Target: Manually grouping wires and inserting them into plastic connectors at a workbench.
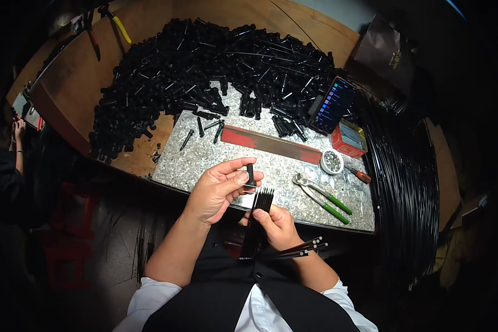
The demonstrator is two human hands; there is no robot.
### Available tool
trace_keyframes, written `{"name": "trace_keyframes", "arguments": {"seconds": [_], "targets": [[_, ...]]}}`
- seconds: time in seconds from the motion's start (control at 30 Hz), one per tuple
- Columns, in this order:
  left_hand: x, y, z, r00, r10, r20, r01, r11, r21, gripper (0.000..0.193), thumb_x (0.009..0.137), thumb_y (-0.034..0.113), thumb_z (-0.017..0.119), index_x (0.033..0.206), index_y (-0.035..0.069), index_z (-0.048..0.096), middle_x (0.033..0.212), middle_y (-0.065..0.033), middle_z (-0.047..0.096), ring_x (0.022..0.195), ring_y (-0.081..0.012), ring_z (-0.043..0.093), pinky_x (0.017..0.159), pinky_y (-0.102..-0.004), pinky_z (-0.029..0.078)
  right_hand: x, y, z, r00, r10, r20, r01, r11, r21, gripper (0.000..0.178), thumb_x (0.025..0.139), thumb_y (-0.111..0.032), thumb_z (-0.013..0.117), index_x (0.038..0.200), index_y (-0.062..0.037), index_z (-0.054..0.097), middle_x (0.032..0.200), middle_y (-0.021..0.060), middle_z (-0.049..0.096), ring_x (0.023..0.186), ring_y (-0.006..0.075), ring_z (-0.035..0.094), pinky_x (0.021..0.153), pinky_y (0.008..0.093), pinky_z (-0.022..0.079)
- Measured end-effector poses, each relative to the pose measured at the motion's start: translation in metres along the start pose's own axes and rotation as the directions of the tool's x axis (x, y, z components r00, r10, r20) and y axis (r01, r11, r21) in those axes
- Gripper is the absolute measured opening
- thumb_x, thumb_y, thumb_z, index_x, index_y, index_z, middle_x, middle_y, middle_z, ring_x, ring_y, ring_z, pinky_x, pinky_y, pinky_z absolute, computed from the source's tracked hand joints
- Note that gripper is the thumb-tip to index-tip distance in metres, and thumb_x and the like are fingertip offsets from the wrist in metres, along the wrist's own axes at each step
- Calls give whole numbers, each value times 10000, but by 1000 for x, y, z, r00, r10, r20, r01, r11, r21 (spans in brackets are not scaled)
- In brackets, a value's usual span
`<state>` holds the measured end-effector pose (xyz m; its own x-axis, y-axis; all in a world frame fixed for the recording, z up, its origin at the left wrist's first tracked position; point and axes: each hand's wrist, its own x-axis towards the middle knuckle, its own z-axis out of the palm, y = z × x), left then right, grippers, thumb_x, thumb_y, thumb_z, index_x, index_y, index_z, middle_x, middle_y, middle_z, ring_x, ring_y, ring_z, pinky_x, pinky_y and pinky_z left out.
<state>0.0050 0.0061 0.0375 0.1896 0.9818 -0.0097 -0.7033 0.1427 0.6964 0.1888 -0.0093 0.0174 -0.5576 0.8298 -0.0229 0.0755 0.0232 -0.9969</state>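
The left hand (218, 187) pinches a black tube (251, 174), the right hand (275, 226) grips rods (263, 201).

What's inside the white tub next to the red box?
The white tub holds many small silvery pieces, too small to identify. They cover its bottom, so anything beneath the top layer can't be seen.

Two lanes admit a hand: the surface (174, 166) left of the left hand (218, 185), and the gap leading to the green-handled pliers (331, 211). Forward travel meets the red bar (271, 145), then the black heap (221, 61). The white cup (331, 162) and phone (333, 104) obstruct the right.
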Motion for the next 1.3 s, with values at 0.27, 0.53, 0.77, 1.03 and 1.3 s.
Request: {"name": "trace_keyframes", "arguments": {"seconds": [0.27,0.53,0.77,1.03,1.3], "targets": [[2,-4,-1,999,17,-28,-16,999,38,326,864,28,576,1185,-13,534,1006,-140,641,890,-138,629,744,-243,532,-1,-3,1,999,28,-23,-28,1000,-9,262,946,-204,475,895,16,607,786,55,650,719,99,591,663,240,471],[1,1,1,999,-27,-35,28,999,29,348,854,19,574,1193,-30,511,1000,-160,638,893,-180,640,776,-272,541,0,-4,1,1000,9,-15,-9,1000,-16,271,949,-216,478,891,21,597,789,58,645,740,106,593,683,248,473],[3,-2,0,999,-28,-33,30,996,88,308,863,50,586,1163,-6,548,956,-123,656,801,-121,637,725,-227,532,1,-3,-1,1000,16,-3,-16,999,-31,266,950,-207,475,900,23,600,795,58,647,744,108,596,688,248,477],[3,-2,-1,999,-48,-3,48,996,80,324,856,48,589,1172,-3,538,952,-123,653,840,-149,644,747,-265,544,1,0,-1,999,47,1,-47,999,-22,266,948,-204,480,903,25,607,802,58,651,749,110,603,693,247,481],[3,-1,-4,998,-40,53,38,998,53,346,843,32,597,1179,-21,529,973,-129,644,878,-150,638,778,-267,536,2,-3,3,999,2,-40,-3,1000,-26,261,938,-206,485,888,9,623,765,38,646,695,89,574,645,242,462]]}}
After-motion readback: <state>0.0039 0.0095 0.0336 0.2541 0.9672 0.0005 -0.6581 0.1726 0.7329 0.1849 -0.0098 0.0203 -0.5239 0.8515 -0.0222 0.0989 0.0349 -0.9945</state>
